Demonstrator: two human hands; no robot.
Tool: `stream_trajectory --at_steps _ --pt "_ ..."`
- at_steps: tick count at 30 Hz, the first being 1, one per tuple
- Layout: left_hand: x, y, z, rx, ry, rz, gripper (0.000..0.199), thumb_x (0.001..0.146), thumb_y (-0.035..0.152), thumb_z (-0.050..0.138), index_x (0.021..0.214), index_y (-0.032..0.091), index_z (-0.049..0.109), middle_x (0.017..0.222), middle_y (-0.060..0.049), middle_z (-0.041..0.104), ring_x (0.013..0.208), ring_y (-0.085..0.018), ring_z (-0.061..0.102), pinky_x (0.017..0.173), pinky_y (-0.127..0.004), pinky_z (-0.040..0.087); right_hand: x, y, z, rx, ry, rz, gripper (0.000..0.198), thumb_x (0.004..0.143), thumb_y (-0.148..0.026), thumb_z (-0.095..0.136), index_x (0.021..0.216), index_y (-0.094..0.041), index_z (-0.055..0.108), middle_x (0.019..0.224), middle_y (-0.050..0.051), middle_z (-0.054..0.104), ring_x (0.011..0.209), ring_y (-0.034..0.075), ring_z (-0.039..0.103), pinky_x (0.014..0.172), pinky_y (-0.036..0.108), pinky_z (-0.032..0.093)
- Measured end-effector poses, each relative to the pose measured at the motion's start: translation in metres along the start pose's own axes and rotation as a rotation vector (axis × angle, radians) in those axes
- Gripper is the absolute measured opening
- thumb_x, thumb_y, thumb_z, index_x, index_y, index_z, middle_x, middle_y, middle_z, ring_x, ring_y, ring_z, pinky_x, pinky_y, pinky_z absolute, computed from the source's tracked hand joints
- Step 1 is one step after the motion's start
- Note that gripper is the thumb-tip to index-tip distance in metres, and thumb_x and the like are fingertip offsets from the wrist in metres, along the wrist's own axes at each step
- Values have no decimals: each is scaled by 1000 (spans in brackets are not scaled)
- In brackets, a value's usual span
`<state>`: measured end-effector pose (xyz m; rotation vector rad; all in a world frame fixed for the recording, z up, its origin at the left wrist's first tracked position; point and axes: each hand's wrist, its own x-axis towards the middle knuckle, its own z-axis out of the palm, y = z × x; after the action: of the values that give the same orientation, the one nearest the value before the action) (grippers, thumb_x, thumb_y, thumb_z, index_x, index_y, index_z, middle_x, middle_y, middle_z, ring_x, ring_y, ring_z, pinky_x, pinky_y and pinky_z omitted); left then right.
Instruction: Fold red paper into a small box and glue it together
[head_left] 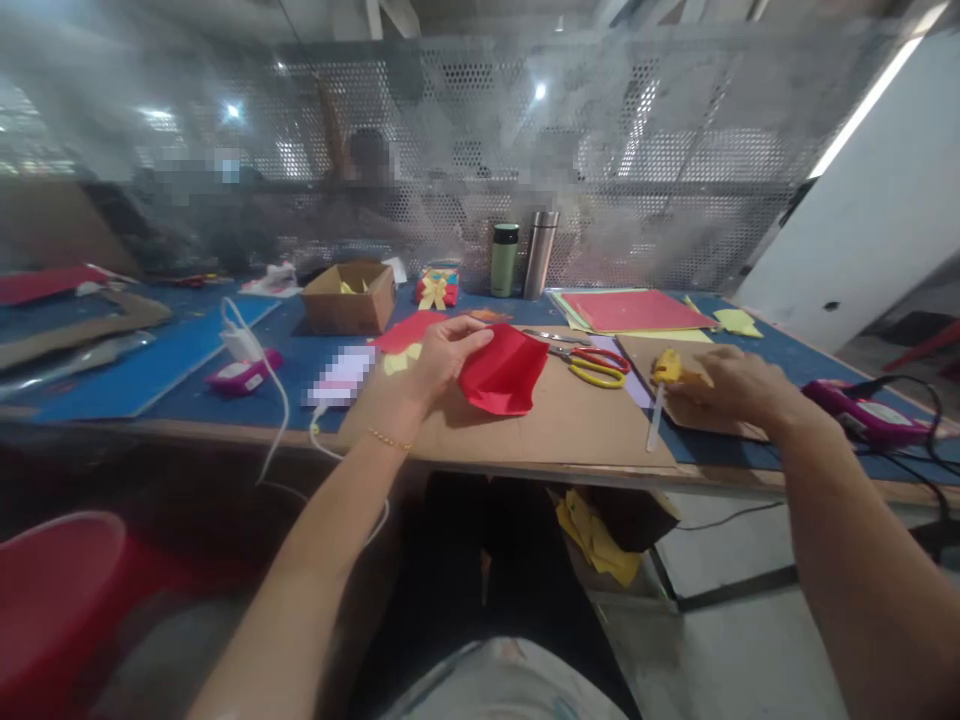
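My left hand point(448, 355) pinches the upper left corner of a folded red piece point(504, 372), paper or felt, just above a cardboard sheet point(480, 440). On the right, my right hand point(739, 385) is closed round a yellow glue gun point(667, 367), with a whitish glue stick point(655, 420) jutting from its near end. The glue gun is over a smaller cardboard piece point(720, 420); whether it touches is unclear. Between my hands lie scissors with red handles point(602, 357) and a pair with yellow handles point(600, 375).
An open cardboard box point(349, 310), a small bow-tied item point(436, 288), a green flask point(505, 262) and a steel flask point(540, 258) stand at the back. Red sheets point(637, 310) lie back right. Purple devices point(244, 375) with cords sit at both sides.
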<state>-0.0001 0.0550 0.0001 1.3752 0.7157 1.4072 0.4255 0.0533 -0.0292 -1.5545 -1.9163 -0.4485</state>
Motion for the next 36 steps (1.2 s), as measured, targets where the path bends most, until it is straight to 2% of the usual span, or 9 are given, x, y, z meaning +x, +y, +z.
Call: stream_trajectory --at_steps 2,4,6,8,11,16,23,32,36 --pt "0 -2 1 34 -11 26 27 66 39 93 75 20 77 76 -1 75 74 -16 69 74 -32 58 12 -35 -7 61 49 -103 28 89 -50 74 83 -23 78 101 23 78 80 29 67 68 44 44" --pt "1 -3 1 72 -14 47 26 68 40 92 77 20 79 80 -2 77 78 -17 70 76 -33 59 25 -83 -12 292 114 -194 27 97 -44 63 90 -24 78 100 18 78 87 29 70 77 45 51" --pt "1 -5 0 97 -12 63 26 69 41 92 79 21 80 82 -3 78 81 -18 71 78 -33 59 38 -133 -13 481 98 -284 25 99 -43 61 91 -26 77 96 12 77 88 27 70 81 44 54" --pt "1 -6 -2 108 -16 79 25 70 41 92 80 21 81 83 -3 79 81 -18 71 78 -33 58 47 -175 -9 581 98 -348 22 99 -40 63 92 -25 77 97 10 77 93 27 71 85 44 54" --pt "2 -7 -5 110 -43 107 24 73 42 91 82 22 83 86 -3 80 81 -17 70 78 -32 57 54 -211 2 663 88 -373 18 97 -36 64 92 -23 76 98 9 75 93 26 69 86 44 53" --pt "3 -10 -6 89 -90 131 22 75 42 90 86 24 85 91 -3 82 86 -18 72 83 -33 58 58 -224 17 739 53 -309 10 89 -31 68 84 -22 72 88 6 72 83 22 65 78 38 51" --pt "-3 -8 -3 89 -118 108 19 80 40 87 87 23 84 92 -3 82 86 -18 72 84 -33 57 60 -225 17 806 6 -250 15 86 -34 67 75 -24 66 80 3 68 80 21 61 77 36 50" --pt "3 -10 -6 129 -56 172 22 78 41 86 86 22 79 88 -3 77 85 -18 69 82 -33 55 64 -232 21 809 -12 -303 20 89 -38 68 75 -24 65 82 5 68 81 21 61 80 38 51" --pt "2 -7 -2 81 3 191 19 78 39 85 80 22 76 85 -1 75 84 -17 67 83 -32 55 65 -230 22 866 -22 -242 30 93 -51 68 82 -23 70 83 4 69 82 21 62 77 36 51"
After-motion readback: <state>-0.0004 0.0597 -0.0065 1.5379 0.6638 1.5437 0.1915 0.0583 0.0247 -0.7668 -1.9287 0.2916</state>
